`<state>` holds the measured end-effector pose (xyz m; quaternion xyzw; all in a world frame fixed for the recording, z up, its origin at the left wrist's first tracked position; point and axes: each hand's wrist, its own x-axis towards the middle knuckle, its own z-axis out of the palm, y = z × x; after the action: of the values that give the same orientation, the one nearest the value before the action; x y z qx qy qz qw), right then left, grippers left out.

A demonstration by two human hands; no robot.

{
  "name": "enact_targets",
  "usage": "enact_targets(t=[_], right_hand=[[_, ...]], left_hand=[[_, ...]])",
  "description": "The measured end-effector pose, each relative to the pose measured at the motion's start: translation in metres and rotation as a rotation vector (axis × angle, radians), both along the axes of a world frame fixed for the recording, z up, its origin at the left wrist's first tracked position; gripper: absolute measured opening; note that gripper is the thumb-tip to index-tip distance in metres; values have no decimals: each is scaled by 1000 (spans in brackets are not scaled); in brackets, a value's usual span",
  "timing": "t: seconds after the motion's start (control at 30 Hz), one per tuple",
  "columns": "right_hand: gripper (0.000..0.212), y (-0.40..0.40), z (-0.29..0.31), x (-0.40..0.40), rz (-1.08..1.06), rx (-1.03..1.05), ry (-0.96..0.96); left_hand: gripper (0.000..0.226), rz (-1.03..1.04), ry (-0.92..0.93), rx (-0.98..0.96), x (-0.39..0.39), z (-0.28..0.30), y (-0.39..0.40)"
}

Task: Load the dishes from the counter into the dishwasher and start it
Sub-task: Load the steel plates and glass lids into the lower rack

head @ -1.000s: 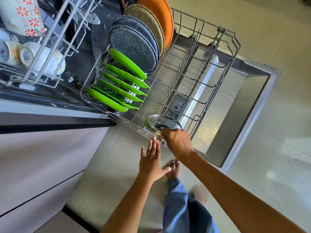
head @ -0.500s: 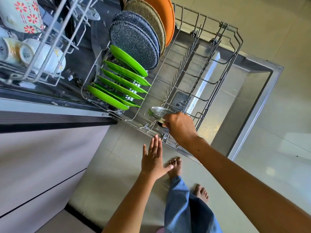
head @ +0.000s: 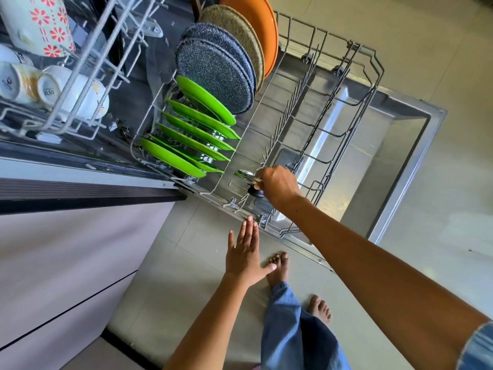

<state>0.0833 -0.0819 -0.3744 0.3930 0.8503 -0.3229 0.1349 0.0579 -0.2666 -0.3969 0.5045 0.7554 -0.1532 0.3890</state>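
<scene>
Evidently the glass lid (head: 246, 175) is being stood on edge in the lower rack (head: 354, 76), at its near edge, close to the corner nearest the person's feet: the right hand (head: 278, 186) has its fingers curled round the lid's rim, the dark knob (head: 255, 193) pointing toward the near rail. Held nearly upright like this, the lid can drop between the tines (head: 286, 110) rather than lie flat and block the spray, which is my reading of the grip. Whether its lower rim already rests in a slot I cannot tell; the fingers hide that part. The left hand (head: 246, 256) holds nothing, fingers straight and together, palm down, hovering over the floor just outside the rack's near rail, fingertips almost at the wire; it looks ready to steady the rack or the lid. Along the rack's left edge the green plates (head: 192, 137) stand in a row, each leaning the same way in its own slot, and beyond them, toward the far left corner, stand the dark speckled plates (head: 213, 76), a tan plate (head: 240, 30) and an orange plate (head: 256, 20), big ones at the back so the small ones stay reachable. The upper rack (head: 80, 84) carries mugs (head: 48, 88) on their sides. The rack's right half is largely bare wire above the open door (head: 400, 156).
</scene>
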Motion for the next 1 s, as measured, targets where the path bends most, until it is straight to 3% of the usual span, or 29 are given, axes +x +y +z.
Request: enact_targets(t=[0.13, 0.27, 0.4, 0.57, 0.7, 0.83, 1.0], right_hand=[[20, -4, -9, 9, -12, -27, 9], [21, -6, 0, 18, -53, -54, 44], [27, -23, 45, 40, -123, 118, 254], [17, -73, 153, 55, -54, 98, 299], [12, -135, 299, 37, 8, 143, 634], [11, -205, 418, 4, 128, 94, 864], [16, -289, 504, -46, 429, 35, 995]], left_hand=[[105, -14, -1, 20, -2, -1, -1], [84, -10, 13, 101, -4, 9, -2], [61, 102, 9, 316, -7, 49, 2], [47, 216, 146, 702, -13, 170, -27], [40, 332, 323, 935, -24, 337, -95], [45, 588, 585, 980, -26, 462, -192], [57, 872, 839, 989, -15, 529, -306]])
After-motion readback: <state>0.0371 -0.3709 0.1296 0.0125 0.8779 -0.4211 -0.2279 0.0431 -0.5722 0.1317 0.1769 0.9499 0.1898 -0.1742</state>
